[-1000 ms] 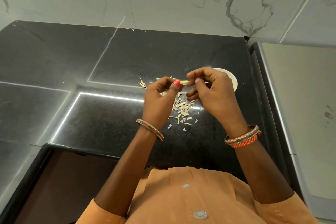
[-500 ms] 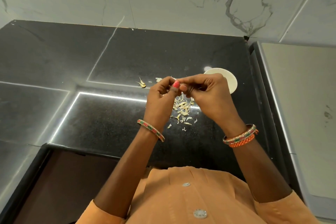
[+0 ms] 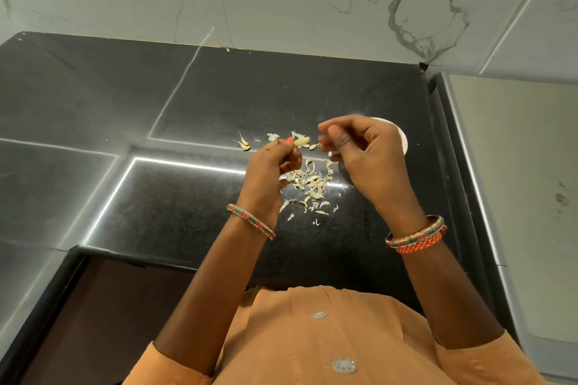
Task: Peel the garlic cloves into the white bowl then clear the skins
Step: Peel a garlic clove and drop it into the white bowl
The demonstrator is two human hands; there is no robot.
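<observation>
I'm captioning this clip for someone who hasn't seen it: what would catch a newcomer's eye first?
The two hands raised over the middle of the glossy black stone counter: the left hand pinches a pale peeled garlic clove, and the right hand is curled just beside it. Below them lies a scattered heap of papery garlic skins. The round white bowl peeks out behind the right hand.

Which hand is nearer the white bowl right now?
Right. The right hand overlaps the white bowl in view; the left hand, holding the garlic clove, is farther left.
</observation>
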